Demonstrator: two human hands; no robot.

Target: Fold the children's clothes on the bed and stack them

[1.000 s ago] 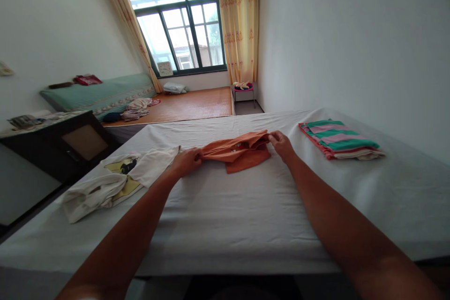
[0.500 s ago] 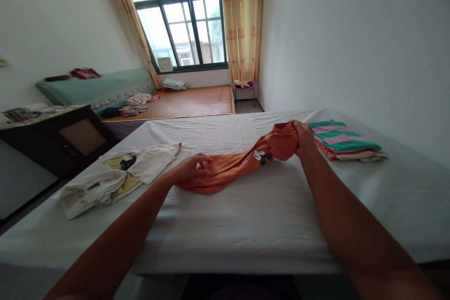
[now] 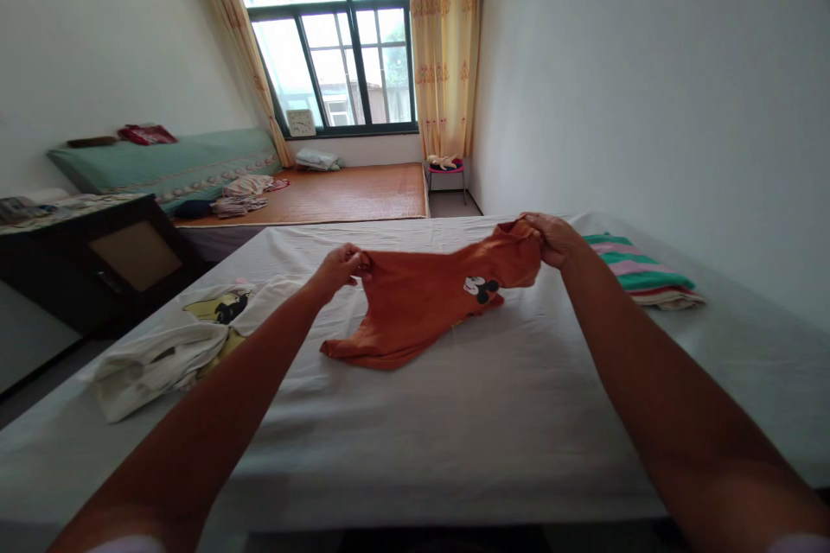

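An orange shirt with a cartoon mouse print hangs spread between my two hands above the white sheet of the bed. My left hand pinches its left upper edge. My right hand is closed on its right upper edge. The shirt's lower hem rests on the sheet.
A crumpled white shirt with a yellow print lies at the bed's left. Folded green and pink striped clothes sit at the right by the wall. A dark cabinet stands left of the bed. Another bed, a mat and a window lie beyond.
The orange shirt was bunched on the sheet a second ago. Both hands have lifted and pulled apart, my right hand going right, and the shirt now hangs open between them.
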